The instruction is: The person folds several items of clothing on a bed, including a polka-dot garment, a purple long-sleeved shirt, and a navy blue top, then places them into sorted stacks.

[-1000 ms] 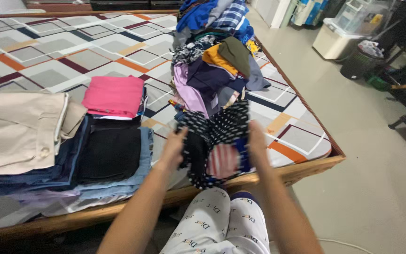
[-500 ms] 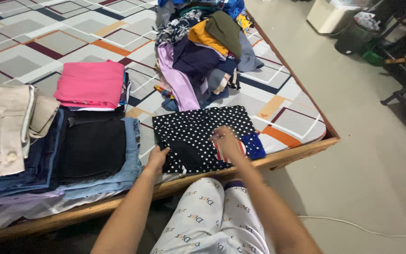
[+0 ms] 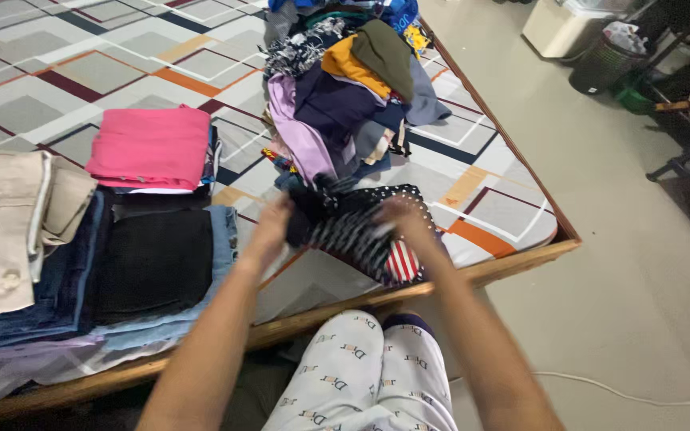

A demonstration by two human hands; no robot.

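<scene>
Both hands grip the polka-dot garment [image 3: 361,227] at frame centre: left hand [image 3: 271,227] on its left end, right hand [image 3: 405,219] on its right, apparently lifting; its long axis runs left-right.

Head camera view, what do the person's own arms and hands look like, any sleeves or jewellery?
Both forearms are bare, with no sleeves in view. The left hand and right hand wear no gloves; the hands are too blurred to rule out rings. No watch or bracelet shows on either wrist.
</scene>
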